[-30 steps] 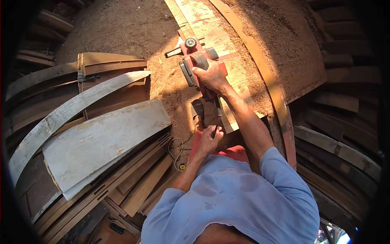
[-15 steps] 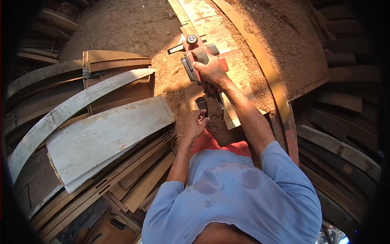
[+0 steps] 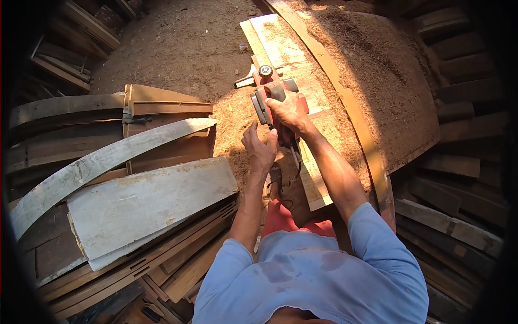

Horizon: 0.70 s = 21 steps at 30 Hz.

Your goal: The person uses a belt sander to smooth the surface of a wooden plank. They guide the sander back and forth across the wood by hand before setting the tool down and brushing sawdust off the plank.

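My right hand (image 3: pixel 291 112) is wrapped round the rear handle of a red electric hand planer (image 3: pixel 261 101), which has a round black knob at its front. The planer rests on a pale wooden board (image 3: pixel 314 186) lying lengthwise in front of me. My left hand (image 3: pixel 260 148) is raised just behind and left of the planer, with thumb and fingers apart and nothing in it. Whether its fingertips touch the planer's side is hard to tell. A black power cord (image 3: pixel 298 156) trails from the planer's rear.
Right of the board runs a long curved wooden strip (image 3: pixel 353 116), beside a shavings-covered panel (image 3: pixel 399 102). On my left lie a grey-white board (image 3: pixel 154 208), a curved pale plank (image 3: pixel 108 154) and stacked timber (image 3: pixel 156 259). More planks (image 3: pixel 458 216) are piled at right.
My left hand has risen from low near my legs up to the planer's rear left, its fingers spreading. My right hand keeps its grip. The view has shifted slightly.
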Motion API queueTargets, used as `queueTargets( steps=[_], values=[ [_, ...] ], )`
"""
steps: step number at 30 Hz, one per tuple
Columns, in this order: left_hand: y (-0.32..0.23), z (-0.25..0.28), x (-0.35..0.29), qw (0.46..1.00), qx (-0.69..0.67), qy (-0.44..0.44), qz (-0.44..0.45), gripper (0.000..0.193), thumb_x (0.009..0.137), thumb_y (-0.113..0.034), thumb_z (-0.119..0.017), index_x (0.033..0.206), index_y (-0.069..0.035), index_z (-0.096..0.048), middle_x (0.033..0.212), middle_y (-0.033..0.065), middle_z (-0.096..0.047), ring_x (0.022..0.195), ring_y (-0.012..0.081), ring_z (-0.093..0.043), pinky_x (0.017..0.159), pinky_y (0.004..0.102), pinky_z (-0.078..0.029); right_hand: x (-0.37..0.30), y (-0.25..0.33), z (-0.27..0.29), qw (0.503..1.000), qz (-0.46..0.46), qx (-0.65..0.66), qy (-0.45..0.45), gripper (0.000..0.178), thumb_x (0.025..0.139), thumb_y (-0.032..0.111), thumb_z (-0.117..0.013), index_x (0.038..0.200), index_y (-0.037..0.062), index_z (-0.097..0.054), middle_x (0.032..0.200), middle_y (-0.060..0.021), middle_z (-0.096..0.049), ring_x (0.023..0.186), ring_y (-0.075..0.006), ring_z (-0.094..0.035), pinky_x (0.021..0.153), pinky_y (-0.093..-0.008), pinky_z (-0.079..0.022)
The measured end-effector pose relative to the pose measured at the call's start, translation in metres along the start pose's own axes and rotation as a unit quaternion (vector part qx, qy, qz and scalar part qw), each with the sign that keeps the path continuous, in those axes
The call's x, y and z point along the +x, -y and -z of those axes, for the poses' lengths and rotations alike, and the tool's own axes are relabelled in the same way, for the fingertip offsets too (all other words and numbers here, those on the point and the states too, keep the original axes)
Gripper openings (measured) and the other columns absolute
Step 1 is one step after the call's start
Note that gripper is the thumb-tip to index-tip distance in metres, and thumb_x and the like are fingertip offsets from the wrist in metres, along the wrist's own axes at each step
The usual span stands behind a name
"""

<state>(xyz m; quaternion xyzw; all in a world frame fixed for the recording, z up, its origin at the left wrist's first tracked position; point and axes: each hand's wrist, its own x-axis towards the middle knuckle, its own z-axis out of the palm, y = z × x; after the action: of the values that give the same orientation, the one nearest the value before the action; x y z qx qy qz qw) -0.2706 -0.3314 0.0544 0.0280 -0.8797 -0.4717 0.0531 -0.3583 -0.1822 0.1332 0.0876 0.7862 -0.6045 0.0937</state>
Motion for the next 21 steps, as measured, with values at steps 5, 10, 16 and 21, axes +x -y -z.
queueTargets(
  steps=[5, 10, 16, 21],
  values=[
    [0.003, -0.020, 0.102, 0.998, -0.006, -0.023, -0.051, 0.055, 0.094, -0.026, -0.075, 0.139, 0.002, -0.058, 0.119, 0.0201, -0.064, 0.116, 0.0361, -0.056, 0.104, 0.0496, -0.041, 0.069, 0.012, 0.009, 0.993, 0.043, -0.106, -0.020, 0.050, 0.085, 0.038, -0.071, 0.115, -0.0021, -0.068, 0.091, -0.0172, -0.073, 0.080, -0.0231, -0.070, 0.072, -0.0381, -0.055],
    [0.034, -0.005, 0.098, 0.992, -0.123, -0.023, 0.029, 0.046, 0.093, -0.020, -0.077, 0.131, 0.002, -0.064, 0.114, 0.0189, -0.067, 0.099, 0.0301, -0.068, 0.089, 0.0407, -0.056, 0.045, 0.018, -0.019, 0.999, 0.001, 0.035, 0.016, 0.046, 0.087, 0.030, -0.069, 0.122, 0.0005, -0.067, 0.090, -0.0125, -0.072, 0.079, -0.0211, -0.068, 0.072, -0.0364, -0.055],
    [-0.006, 0.003, -0.037, 0.994, -0.062, 0.044, 0.083, 0.057, 0.088, -0.017, -0.081, 0.137, 0.005, -0.062, 0.118, 0.0188, -0.064, 0.104, 0.0289, -0.068, 0.089, 0.0400, -0.057, -0.090, -0.033, 0.002, 0.998, -0.020, 0.059, -0.032, 0.038, 0.087, 0.023, -0.071, 0.111, -0.0068, -0.067, 0.089, -0.0131, -0.072, 0.081, -0.0195, -0.070, 0.073, -0.0371, -0.056],
    [-0.012, 0.009, -0.067, 0.976, -0.120, 0.054, 0.172, 0.059, 0.089, -0.014, -0.080, 0.141, 0.004, -0.060, 0.108, 0.0132, -0.062, 0.102, 0.0237, -0.060, 0.092, 0.0363, -0.052, -0.117, -0.035, -0.002, 0.994, -0.070, 0.081, -0.002, 0.041, 0.087, 0.021, -0.074, 0.119, -0.0042, -0.066, 0.099, -0.0159, -0.074, 0.091, -0.0220, -0.072, 0.082, -0.0366, -0.058]
  ],
)
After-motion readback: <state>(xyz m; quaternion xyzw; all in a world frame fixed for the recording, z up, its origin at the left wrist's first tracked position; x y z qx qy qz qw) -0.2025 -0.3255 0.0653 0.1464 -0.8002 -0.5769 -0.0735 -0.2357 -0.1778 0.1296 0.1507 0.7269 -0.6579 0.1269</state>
